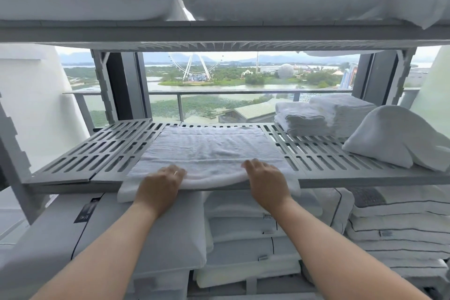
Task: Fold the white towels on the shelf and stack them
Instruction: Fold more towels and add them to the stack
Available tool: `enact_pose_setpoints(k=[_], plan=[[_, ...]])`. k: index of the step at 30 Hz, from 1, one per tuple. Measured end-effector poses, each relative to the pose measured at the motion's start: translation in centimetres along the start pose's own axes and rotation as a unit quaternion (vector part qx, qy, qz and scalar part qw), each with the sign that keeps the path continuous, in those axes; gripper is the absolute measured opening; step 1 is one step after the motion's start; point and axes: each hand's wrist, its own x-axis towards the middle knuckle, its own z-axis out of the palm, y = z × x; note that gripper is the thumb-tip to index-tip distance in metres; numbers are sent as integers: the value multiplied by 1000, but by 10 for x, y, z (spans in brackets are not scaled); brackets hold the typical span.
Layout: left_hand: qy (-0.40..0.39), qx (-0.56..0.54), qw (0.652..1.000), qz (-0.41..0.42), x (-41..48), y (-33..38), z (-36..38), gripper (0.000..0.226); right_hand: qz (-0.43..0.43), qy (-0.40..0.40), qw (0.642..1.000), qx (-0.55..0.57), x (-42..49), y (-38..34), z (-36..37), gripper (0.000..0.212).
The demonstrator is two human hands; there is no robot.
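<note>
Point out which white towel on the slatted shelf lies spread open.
The spread towel at the front middle of the shelf, its near edge held by the left hand and right hand. The folded towels at the back right sit in stacks.

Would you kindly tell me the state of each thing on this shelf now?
towel, spread flat, near edge overhanging the shelf
left hand, resting on the near edge, grip unclear
right hand, resting on the near edge, grip unclear
folded towels, stacked at right rear
</note>
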Motion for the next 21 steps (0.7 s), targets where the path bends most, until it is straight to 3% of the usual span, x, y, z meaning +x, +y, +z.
enact_pose_setpoints(k=[6, 12, 15, 21], plan=[[32, 33, 996, -73, 33, -28, -21, 7, 97, 57, 993, -29, 30, 20, -19, 29], [77, 33, 994, -75, 74, -38, -17, 30, 172, 56, 982, -51, 69, 44, -11, 30], [91, 23, 994, -61, 101, -42, -4, 35, 170, 64, 980, -79, 90, 54, 4, 31], [63, 48, 996, -43, 173, -76, 32, 21, 145, 60, 985, -75, 151, 83, 37, 35]])
